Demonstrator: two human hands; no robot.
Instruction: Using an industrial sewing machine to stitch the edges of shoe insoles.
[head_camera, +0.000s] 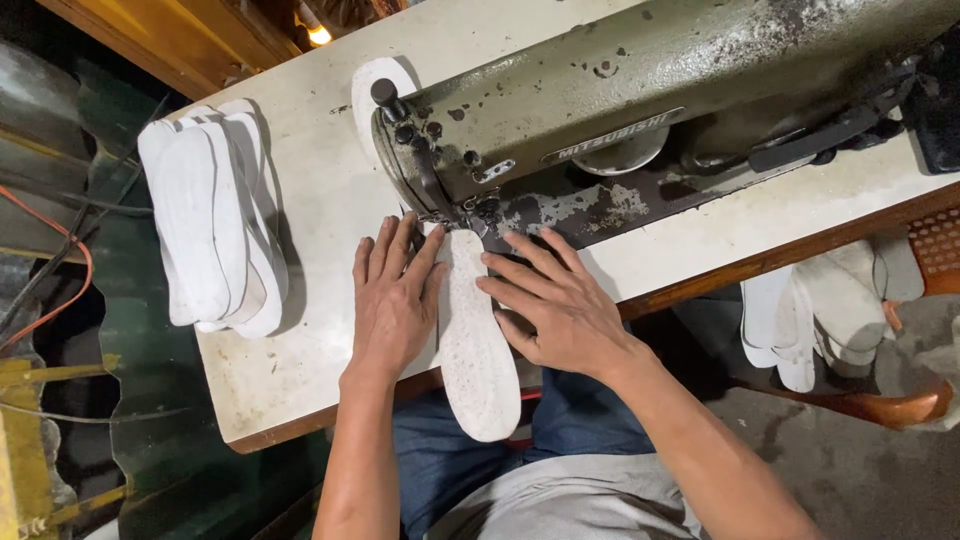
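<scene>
At the sewing machine, insole lies btwn left hand & right hand, both flat, fingers spread.

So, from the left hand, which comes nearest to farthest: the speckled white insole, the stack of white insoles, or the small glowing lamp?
1. Speckled white insole, touching the left hand, to its right.
2. Stack of white insoles, to its left.
3. Small glowing lamp, at the top edge.

white speckled insole lies flat, overhanging table edge.
</scene>
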